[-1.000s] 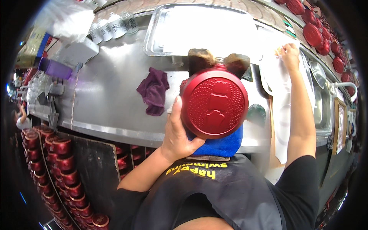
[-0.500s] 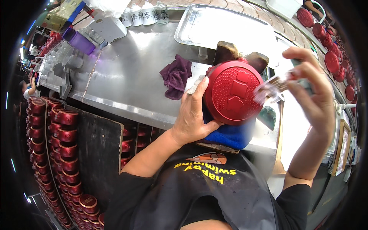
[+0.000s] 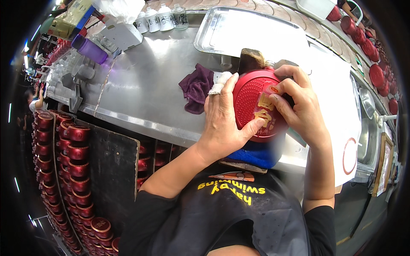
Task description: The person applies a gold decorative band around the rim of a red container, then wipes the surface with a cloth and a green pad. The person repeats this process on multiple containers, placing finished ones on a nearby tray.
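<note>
A round red bottle (image 3: 247, 98) with a dotted face rests on a blue cloth (image 3: 256, 157) at the bench's front edge. My left hand (image 3: 222, 119) grips its left side, thumb across the lower face and fingers along the rim; one finger has a white wrap (image 3: 220, 82). Over the right part of the face lies a transparent sticker (image 3: 267, 104) with gold characters and a small red mark. My right hand (image 3: 301, 102) pinches the sticker's upper right edge. Whether the whole sticker touches the bottle, I cannot tell.
Dark brown-topped blocks (image 3: 251, 59) stand just behind the bottle. A purple cloth (image 3: 197, 87) lies left of it on the steel bench (image 3: 145, 85). Farther back are a metal tray (image 3: 209, 36), labelled bottles (image 3: 164, 19) and a purple bottle (image 3: 89, 49). Stacked red containers (image 3: 79, 166) fill the lower left.
My right hand has moved left and down with the sticker, from beside the bottle onto its face. The left hand still holds the bottle, its thumb now farther over the face.
</note>
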The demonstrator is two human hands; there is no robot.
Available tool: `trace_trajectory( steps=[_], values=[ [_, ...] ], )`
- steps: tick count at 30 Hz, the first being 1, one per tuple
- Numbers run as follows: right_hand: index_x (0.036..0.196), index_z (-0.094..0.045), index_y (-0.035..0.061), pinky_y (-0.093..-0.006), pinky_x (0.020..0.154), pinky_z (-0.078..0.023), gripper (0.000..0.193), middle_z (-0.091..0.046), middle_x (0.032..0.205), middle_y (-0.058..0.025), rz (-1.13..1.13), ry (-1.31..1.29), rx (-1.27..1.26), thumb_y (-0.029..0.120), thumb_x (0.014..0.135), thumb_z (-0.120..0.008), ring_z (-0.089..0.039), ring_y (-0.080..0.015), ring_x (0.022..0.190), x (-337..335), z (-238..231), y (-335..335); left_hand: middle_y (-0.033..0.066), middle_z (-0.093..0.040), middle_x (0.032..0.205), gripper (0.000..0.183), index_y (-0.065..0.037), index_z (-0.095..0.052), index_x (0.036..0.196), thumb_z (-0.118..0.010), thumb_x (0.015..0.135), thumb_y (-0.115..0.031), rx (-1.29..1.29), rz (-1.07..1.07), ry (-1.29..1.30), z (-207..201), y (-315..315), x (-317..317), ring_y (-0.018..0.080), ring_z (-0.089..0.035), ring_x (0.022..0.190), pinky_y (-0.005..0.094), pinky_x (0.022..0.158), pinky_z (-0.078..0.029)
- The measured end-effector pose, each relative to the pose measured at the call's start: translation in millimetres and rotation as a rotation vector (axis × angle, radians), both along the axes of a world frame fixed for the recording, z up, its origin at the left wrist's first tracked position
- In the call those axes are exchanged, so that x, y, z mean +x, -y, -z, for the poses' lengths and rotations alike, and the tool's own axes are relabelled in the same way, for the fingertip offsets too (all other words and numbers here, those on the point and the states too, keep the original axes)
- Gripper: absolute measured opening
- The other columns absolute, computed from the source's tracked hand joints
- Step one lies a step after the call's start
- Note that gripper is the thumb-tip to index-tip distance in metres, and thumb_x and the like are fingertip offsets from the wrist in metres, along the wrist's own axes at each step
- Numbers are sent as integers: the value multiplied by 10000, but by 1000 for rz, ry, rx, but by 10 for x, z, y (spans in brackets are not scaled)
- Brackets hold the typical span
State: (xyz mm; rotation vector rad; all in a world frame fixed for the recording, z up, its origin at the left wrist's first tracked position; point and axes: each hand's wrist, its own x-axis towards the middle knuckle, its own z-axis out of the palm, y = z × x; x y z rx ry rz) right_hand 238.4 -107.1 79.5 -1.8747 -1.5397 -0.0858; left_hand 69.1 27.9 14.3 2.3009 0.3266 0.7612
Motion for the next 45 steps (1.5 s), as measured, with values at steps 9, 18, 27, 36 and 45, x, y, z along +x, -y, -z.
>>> trace_trajectory(
  steps=[9, 18, 27, 36, 45],
  values=[
    [885, -600, 18, -439, 984, -471, 162, -588, 1234, -163, -3, -52, -12, 39, 838, -754, -567, -358, 1162, -10, 11, -7, 301, -358, 1522, 1037, 47, -214, 1556, -838, 833, -355, 23, 4, -14, -39, 5, -27, 427, -386, 1415, 498, 1188, -298],
    [894, -604, 14, -408, 990, -484, 169, -599, 1243, -154, 16, -32, -9, -3, 822, -755, -592, -340, 1165, -27, 14, -7, 281, -372, 1515, 1007, 44, -220, 1555, -825, 854, -352, -10, 34, 5, -3, -8, -41, 404, -407, 1403, 481, 1181, -312],
    [896, -595, 6, -407, 986, -487, 181, -605, 1224, -164, 16, -19, 9, -14, 811, -754, -595, -350, 1155, -23, 1, -20, 291, -383, 1499, 1026, 33, -232, 1558, -814, 835, -404, -36, 10, 1, -7, 20, -15, 445, -366, 1409, 547, 1154, -265],
    [890, -600, 10, -429, 954, -477, 188, -608, 1161, -164, 16, 2, 64, 8, 801, -766, -579, -355, 1111, -27, 25, -53, 289, -383, 1501, 1030, 40, -231, 1555, -818, 825, -388, -24, -4, -10, -26, 33, -16, 441, -378, 1396, 547, 1150, -267],
    [977, -621, -1, -426, 958, -479, 201, -607, 1168, -172, 66, -7, 82, -15, 816, -741, -579, -356, 1114, -32, 47, -71, 288, -384, 1498, 1034, 37, -229, 1558, -812, 831, -410, 14, -21, -14, -32, 47, -26, 442, -380, 1394, 554, 1149, -262]
  ],
)
